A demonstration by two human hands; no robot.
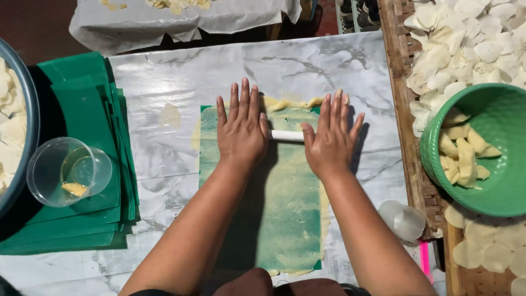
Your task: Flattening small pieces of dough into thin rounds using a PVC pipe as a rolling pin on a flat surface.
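Note:
My left hand [241, 129] and my right hand [330, 140] lie flat, fingers spread, on a white roller [286, 135] whose middle shows between them. The roller lies across a green plastic sheet [287, 203] smeared with a thin layer of pale yellow dough. Thicker dough [287, 103] bunches at the sheet's far edge, just beyond my fingertips. The sheet rests on a marble-patterned table cover [164, 153].
A stack of green sheets [82, 104] lies at left with a clear plastic cup [68, 171] on it, beside a dark basin [24, 109]. At right a green bowl [493, 159] of dough pieces sits on a woven tray [408, 137] of pale round discs. A small clear cup [404, 220] lies nearby.

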